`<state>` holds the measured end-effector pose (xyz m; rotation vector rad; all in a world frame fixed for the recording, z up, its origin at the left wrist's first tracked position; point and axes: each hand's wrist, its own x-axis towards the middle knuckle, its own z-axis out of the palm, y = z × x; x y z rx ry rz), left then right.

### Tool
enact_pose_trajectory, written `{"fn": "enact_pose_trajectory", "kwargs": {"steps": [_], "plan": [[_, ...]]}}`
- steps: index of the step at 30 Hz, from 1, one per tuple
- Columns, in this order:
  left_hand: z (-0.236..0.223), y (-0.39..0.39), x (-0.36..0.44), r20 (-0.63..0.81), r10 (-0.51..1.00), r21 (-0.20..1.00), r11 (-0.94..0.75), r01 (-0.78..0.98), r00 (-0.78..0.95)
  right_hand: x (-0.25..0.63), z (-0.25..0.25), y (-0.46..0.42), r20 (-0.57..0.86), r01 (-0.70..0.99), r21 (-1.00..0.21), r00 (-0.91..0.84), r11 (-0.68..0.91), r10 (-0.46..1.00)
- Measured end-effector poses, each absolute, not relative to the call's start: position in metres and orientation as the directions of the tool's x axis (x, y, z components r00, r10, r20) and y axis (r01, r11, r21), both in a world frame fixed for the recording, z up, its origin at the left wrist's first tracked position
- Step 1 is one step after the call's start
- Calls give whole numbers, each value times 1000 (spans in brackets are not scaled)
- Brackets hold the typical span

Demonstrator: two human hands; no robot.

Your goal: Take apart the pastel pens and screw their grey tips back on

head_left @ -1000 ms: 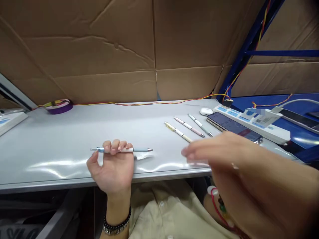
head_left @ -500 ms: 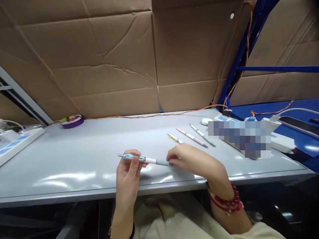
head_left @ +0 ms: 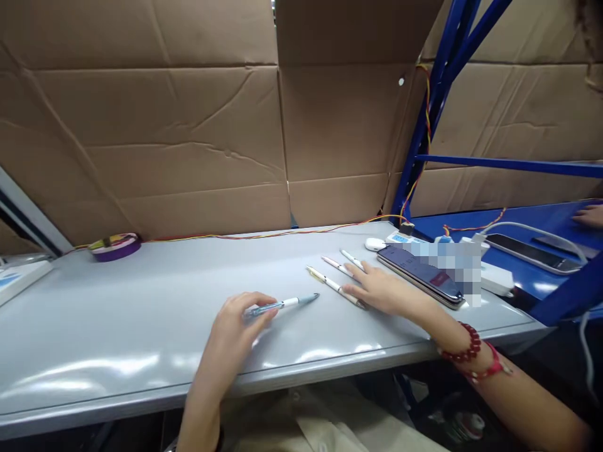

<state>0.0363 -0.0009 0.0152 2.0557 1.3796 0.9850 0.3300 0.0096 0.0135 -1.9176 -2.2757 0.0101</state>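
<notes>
My left hand point(head_left: 230, 328) pinches a blue-and-white pen point(head_left: 290, 302) near its clip end, between thumb and fingers. The pen's pale blue-green grip and tip point right, just over the grey table point(head_left: 155, 301). With fingers spread, my right hand point(head_left: 384, 290) reaches across several pens lying side by side. Closest to me is a white pen with a yellow clip point(head_left: 332, 284), its lower part by my right thumb. Behind it lie a white-and-pink pen point(head_left: 334, 264) and another white pen point(head_left: 349, 257), both partly hidden under my fingers.
A phone point(head_left: 419, 273), partly blurred out, lies right of the pens, beside a white earbud case point(head_left: 375, 244) and a power strip point(head_left: 494, 278). Purple tape point(head_left: 115, 249) sits at the back left. Cardboard point(head_left: 207, 125) walls the back. Another person's hand point(head_left: 588, 216) shows far right.
My right hand has left the blue pen's tip and moved right onto the lying pens, its fingers spreading. My left hand still holds the blue pen, now lower and turned. The view has shifted.
</notes>
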Motion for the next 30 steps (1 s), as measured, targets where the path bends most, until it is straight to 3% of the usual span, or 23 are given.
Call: {"fn": "enact_pose_trajectory", "kwargs": {"steps": [5, 11, 16, 19, 22, 25, 28, 30], "plan": [[14, 13, 17, 195, 903, 591, -419, 689, 383, 302, 5, 2, 210, 839, -145, -492, 525, 845], [10, 14, 28, 309, 853, 482, -521, 705, 419, 264, -6, 17, 256, 628, -238, -695, 741, 672], [2, 16, 36, 355, 866, 417, -485, 769, 353, 229, -6, 64, 280, 400, -281, -836, 872, 473], [-6, 19, 31, 388, 871, 420, -459, 783, 302, 210, -6, 87, 316, 348, -271, -848, 897, 425], [-13, 17, 23, 478, 847, 405, -446, 798, 231, 207, -6, 91, 415, 377, -162, -812, 912, 410], [-17, 12, 15, 561, 812, 328, -398, 857, 162, 213, -3, 81, 438, 447, 50, -814, 893, 382], [-18, 9, 11, 526, 833, 292, -365, 884, 170, 214, -1, 66, 376, 445, 236, -862, 864, 341], [-16, 8, 10, 487, 845, 320, -409, 854, 223, 211, -2, 59, 362, 440, 297, -873, 847, 327]]}}
